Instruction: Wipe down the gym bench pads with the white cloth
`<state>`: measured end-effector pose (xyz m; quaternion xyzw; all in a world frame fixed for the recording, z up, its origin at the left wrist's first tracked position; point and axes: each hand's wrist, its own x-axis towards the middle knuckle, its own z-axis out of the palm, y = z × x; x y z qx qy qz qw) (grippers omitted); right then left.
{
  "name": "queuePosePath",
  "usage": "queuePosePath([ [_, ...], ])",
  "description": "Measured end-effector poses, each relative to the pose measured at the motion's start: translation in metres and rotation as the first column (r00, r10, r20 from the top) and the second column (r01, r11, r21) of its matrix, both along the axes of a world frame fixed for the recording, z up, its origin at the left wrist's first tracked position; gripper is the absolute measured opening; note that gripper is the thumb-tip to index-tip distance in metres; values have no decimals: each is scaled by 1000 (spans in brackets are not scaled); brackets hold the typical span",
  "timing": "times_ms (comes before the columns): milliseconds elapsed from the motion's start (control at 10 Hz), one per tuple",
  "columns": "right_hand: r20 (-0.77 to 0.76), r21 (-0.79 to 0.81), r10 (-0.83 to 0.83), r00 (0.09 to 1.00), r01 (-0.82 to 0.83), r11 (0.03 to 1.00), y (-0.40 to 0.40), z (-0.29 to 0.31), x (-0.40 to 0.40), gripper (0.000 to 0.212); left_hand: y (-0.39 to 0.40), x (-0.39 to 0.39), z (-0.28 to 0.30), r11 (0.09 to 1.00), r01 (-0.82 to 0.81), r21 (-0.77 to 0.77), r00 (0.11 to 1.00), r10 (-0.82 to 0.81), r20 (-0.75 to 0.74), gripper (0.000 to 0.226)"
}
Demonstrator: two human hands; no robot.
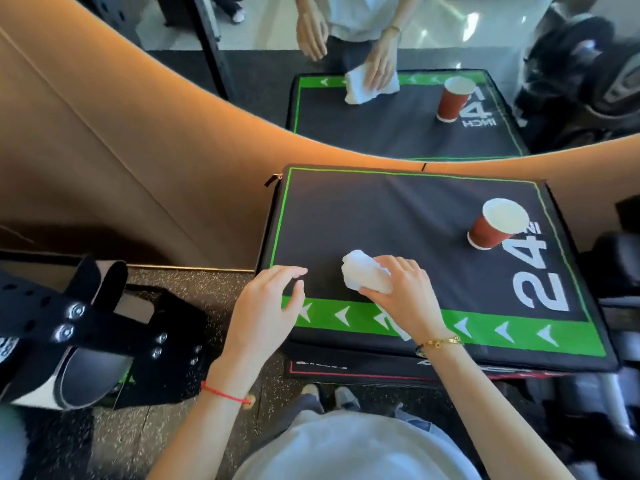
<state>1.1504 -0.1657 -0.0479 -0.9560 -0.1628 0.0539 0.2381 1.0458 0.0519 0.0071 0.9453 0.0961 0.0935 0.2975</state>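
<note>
My hands over a black and green pad, one holding a cloth.

My right hand is clenched around the bunched white cloth, pressing it on the pad near its front edge. My left hand hovers released just beside it. A red cup stands at the far right.

A gym: speckled rubber floor, black padded box w/ green trim & "24 inch" print, black bolted equipment frame at left, big wall mirror reflecting it all, dumbbells at right.
</note>
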Motion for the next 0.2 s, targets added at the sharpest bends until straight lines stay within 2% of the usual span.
queuePosePath([
  [100,-24,77,-65,998,66,995,-1,23,-17,56,12,7,1,995,97,2,995,-97,23,23],
  [200,32,186,-182,983,173,967,-2,37,-43,44,26,9,2,986,165,6,984,-165,64,22],
])
